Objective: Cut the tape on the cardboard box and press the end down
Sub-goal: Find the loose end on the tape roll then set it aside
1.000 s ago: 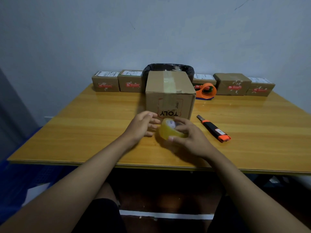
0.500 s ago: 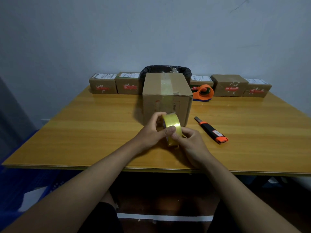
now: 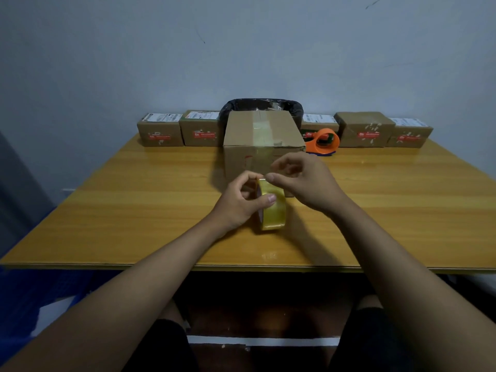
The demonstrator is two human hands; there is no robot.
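On the wooden table (image 3: 107, 210), left hand (image 3: 239, 202) clasps the tape roll (image 3: 272, 208) upright; right hand (image 3: 303, 178) pinches its thin, sticky, likely easily creased free end before the cardboard box (image 3: 241, 135).

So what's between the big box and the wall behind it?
In the head view, a bin with a black bag sits between the cardboard box and the wall.
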